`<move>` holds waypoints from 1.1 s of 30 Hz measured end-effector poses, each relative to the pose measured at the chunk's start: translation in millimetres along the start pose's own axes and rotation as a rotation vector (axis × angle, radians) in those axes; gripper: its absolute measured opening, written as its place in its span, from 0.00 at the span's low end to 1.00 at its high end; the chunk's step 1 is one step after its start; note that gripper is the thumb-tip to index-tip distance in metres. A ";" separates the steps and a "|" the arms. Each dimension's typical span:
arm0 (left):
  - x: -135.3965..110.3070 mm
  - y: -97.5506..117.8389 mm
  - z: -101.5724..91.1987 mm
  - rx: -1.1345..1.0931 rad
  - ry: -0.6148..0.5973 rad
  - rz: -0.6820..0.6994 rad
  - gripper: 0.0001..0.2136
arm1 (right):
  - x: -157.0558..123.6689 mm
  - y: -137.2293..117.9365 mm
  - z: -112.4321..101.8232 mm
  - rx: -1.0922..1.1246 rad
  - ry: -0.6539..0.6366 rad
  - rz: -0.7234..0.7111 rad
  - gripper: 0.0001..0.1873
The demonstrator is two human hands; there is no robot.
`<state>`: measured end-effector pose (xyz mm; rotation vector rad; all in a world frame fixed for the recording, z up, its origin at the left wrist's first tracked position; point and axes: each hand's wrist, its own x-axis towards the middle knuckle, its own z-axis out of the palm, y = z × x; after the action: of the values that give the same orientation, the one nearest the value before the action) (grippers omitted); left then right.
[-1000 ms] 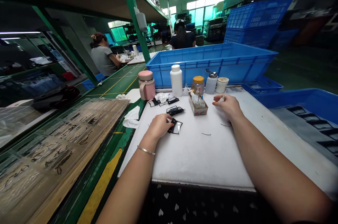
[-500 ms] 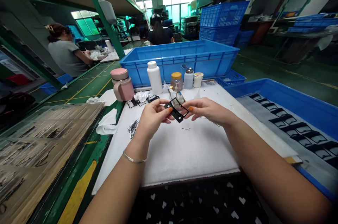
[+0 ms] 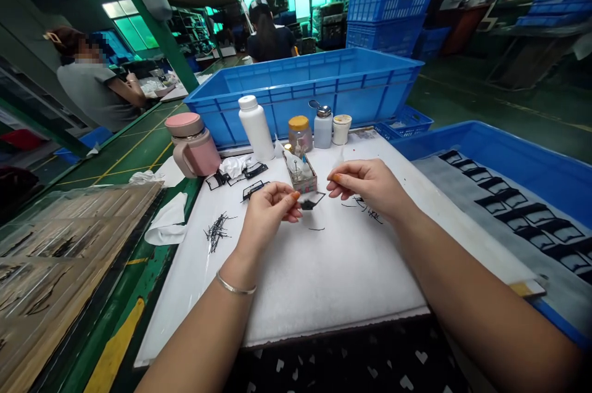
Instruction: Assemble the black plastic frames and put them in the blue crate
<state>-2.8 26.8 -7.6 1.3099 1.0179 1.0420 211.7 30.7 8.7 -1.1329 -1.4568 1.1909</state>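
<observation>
Head view has a small black rectangular frame, partly blurred, raised over the white flat worktop, pinched between the thumb and fingers of your left hand. That forearm reaches up and inward, other fingers curled. Your right hand faces it, just apart from the frame, thumb and forefinger drawn together; you cannot tell whether they grip anything. Below the frame lies one thin black strand. Beyond your hands sits a small patterned open box; left of your left wrist, a heap of thin black sticks.
</observation>
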 end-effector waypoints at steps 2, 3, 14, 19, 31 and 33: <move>-0.3 -2.9 -0.1 0.120 -0.076 -0.054 0.14 | 0.5 2.9 -1.2 -0.055 -0.025 0.088 0.08; -0.4 -3.8 -0.1 0.188 -0.101 -0.068 0.13 | 1.0 4.6 -1.2 -0.096 -0.037 0.114 0.07; -7.6 -14.1 7.5 1.164 -0.086 0.142 0.20 | 6.1 24.2 -2.0 -0.457 -0.094 0.024 0.08; -6.7 -13.9 6.4 1.096 -0.083 0.122 0.14 | 5.5 23.2 0.6 -0.457 -0.112 0.050 0.07; 1.4 -3.9 -8.0 0.115 -0.070 -0.069 0.18 | 3.1 10.5 -2.6 -0.157 -0.457 0.166 0.18; 0.4 -3.5 -6.2 0.061 -0.053 -0.037 0.17 | 3.5 11.6 -1.9 -0.139 -0.435 0.149 0.17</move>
<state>-8.7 28.7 -11.2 1.3562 1.0367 0.9500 214.1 35.7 -2.2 -1.1377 -1.8289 1.5284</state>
